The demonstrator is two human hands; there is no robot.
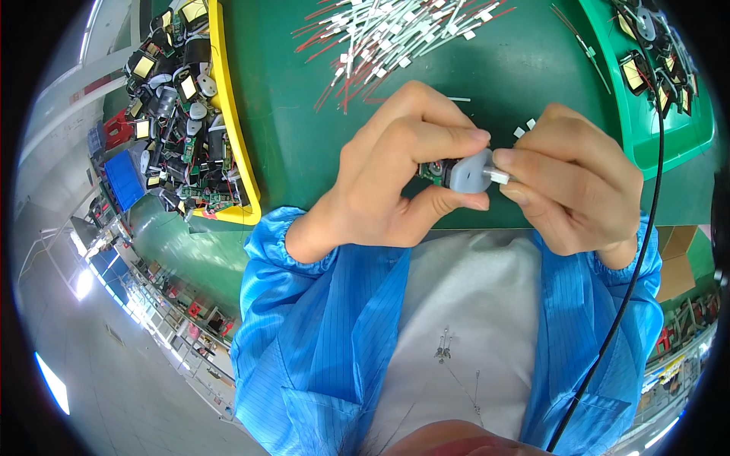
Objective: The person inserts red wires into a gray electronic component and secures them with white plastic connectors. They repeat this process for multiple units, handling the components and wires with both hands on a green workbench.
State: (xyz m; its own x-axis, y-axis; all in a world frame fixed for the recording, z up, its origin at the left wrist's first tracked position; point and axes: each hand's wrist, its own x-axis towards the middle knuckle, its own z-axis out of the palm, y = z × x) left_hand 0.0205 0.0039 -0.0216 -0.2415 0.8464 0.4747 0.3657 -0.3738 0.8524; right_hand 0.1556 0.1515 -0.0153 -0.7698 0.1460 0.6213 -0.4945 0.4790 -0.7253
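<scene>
My left hand (pixel 376 171) grips a small electronic assembly (pixel 469 176) between thumb and fingers, over the near edge of the table. The assembly has a smooth grey rounded plastic piece, with a bit of green circuit board behind it. At its right side, my right hand (pixel 574 178) pinches a small white connector (pixel 497 175) between thumb and fingertips. The connector is against or very close to the grey piece; whether it is plugged in cannot be told. Just beyond the right fingers lie small white connectors (pixel 525 128) on the table.
A heap of red and white wire leads (pixel 395 38) lies at the far middle of the green table (pixel 281 99). At left, a yellow bin (pixel 237 144) holds many similar assemblies; a green tray (pixel 617 91) at right holds several. A black cable (pixel 635 266) runs down the right side.
</scene>
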